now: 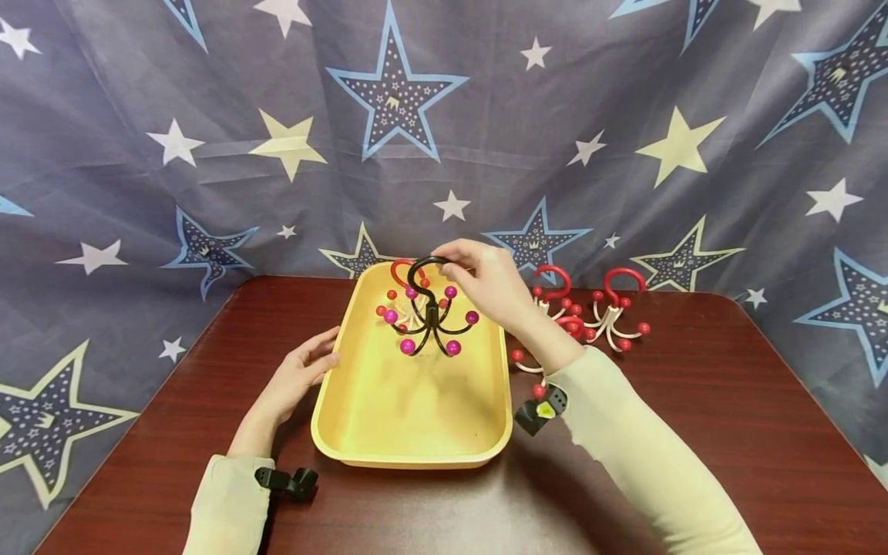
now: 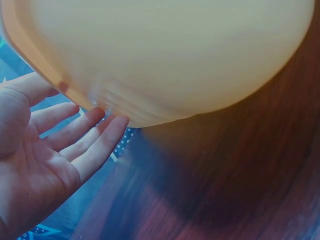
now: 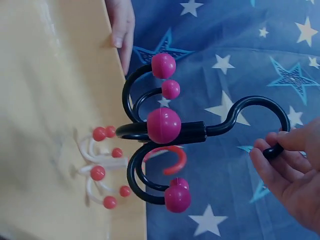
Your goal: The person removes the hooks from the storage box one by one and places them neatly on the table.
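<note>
My right hand (image 1: 489,281) pinches the tip of the curved hook on a black multi-arm hanger (image 1: 432,316) with magenta balls on its arm ends. The hanger hangs upright over the yellow tray (image 1: 402,432), and in the right wrist view the thumb and fingers (image 3: 287,160) close on the hook's end. Inside the tray, near its far end, lies a white hanger (image 3: 107,162) with red balls and a red hook, partly hidden behind the black one in the head view. My left hand (image 1: 294,381) touches the tray's left rim with fingers spread and fairly straight.
Several white hangers with red balls and red hooks, one of them a hanger (image 1: 612,312) at the far right, stand on the brown table (image 1: 708,401) right of the tray, partly behind my right forearm. A grey star-patterned cloth (image 1: 479,154) hangs behind the table.
</note>
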`<act>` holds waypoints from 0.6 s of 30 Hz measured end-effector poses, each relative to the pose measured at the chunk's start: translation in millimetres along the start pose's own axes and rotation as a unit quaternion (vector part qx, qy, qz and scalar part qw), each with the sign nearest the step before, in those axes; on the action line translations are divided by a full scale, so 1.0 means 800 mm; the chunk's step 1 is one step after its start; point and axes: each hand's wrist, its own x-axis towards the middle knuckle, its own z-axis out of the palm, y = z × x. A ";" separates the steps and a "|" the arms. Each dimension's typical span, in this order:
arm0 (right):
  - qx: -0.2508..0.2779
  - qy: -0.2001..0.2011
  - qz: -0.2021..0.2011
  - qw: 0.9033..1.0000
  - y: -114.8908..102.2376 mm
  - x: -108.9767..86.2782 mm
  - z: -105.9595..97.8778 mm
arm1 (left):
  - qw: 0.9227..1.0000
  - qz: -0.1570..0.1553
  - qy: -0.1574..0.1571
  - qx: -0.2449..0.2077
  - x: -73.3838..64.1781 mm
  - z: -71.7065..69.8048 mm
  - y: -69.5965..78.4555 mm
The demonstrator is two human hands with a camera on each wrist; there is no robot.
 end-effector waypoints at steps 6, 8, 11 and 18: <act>0.014 0.030 -0.007 0.999 0.005 -0.007 -0.029 | 1.000 0.001 -0.002 -0.002 0.000 0.000 0.000; 0.009 0.038 -0.003 0.999 0.007 -0.011 -0.039 | 1.000 0.002 -0.002 -0.003 0.000 0.000 0.000; -0.001 0.046 0.008 0.999 0.009 -0.016 -0.053 | 1.000 0.001 -0.001 -0.001 0.000 0.000 0.001; -0.007 0.069 0.035 0.997 0.012 -0.026 -0.079 | 1.000 0.002 -0.003 0.000 0.000 0.000 0.000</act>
